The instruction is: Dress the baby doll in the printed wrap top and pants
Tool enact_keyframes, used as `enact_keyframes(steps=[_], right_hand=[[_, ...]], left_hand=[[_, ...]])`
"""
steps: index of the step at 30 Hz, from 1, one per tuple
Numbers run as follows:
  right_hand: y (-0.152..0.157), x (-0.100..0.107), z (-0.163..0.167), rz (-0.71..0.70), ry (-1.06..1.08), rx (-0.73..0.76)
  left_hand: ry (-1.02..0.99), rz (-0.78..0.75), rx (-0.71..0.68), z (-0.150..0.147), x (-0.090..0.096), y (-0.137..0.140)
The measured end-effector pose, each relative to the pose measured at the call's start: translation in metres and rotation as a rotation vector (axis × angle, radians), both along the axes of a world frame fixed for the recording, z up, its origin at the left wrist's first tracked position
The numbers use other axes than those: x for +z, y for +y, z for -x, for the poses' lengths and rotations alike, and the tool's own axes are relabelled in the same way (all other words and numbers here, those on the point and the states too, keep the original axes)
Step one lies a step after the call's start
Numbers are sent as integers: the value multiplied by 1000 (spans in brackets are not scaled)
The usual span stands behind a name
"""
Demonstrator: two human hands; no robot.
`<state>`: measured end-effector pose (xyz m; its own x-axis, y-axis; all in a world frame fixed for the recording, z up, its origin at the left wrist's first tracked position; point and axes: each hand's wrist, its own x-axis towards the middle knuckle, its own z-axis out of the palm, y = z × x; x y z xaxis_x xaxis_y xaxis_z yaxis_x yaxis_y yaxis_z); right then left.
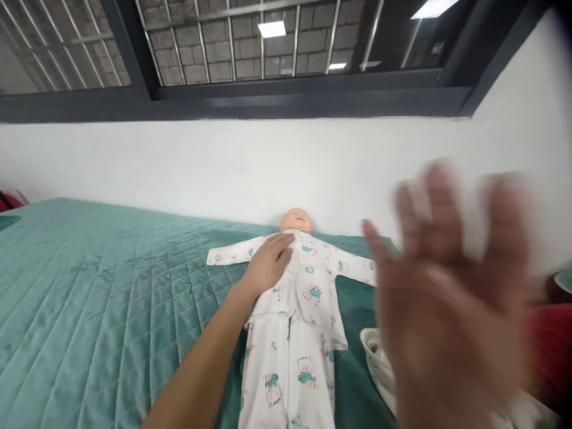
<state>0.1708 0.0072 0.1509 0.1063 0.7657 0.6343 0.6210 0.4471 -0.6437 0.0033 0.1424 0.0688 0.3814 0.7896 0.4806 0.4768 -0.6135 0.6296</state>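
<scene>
A baby doll (297,220) lies face up against the wall, dressed in a white printed jacket (313,286) with its sleeves spread wide. Below the jacket are matching printed trousers (308,363). My left hand (270,262) rests on the chest of the jacket, fingers stretched out flat near the collar. Raised close to the camera on the right is my right hand (447,286), blurred, with its fingers spread and nothing in it. It covers part of the view, including part of a white cloth item (375,354) that lies beside the doll.
A green quilted cover (111,298) spreads under the doll. Behind it rise a white wall (201,167) and a dark window frame (290,98) with metal bars outside. At the right edge is something red (554,345), partly hidden by my right hand.
</scene>
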Motion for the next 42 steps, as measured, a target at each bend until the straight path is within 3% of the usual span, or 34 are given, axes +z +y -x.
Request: enact_keyframes(steps=[2, 6, 10, 17, 33, 42], right_hand=[[25, -12, 11, -64, 169, 81], [87, -65, 5, 167, 309, 101], [111, -97, -3, 270, 156, 65], [112, -98, 2, 293, -14, 44], [114, -92, 1, 430, -118, 39], [111, -91, 4, 403, -170, 12]], left_hand=[[23, 25, -6, 0, 2, 2], [84, 80, -19, -1, 3, 10], [175, 102, 50, -8, 4, 17], [366, 36, 138, -21, 9, 21], [302, 39, 102, -14, 7, 14], [261, 27, 102, -13, 4, 14]])
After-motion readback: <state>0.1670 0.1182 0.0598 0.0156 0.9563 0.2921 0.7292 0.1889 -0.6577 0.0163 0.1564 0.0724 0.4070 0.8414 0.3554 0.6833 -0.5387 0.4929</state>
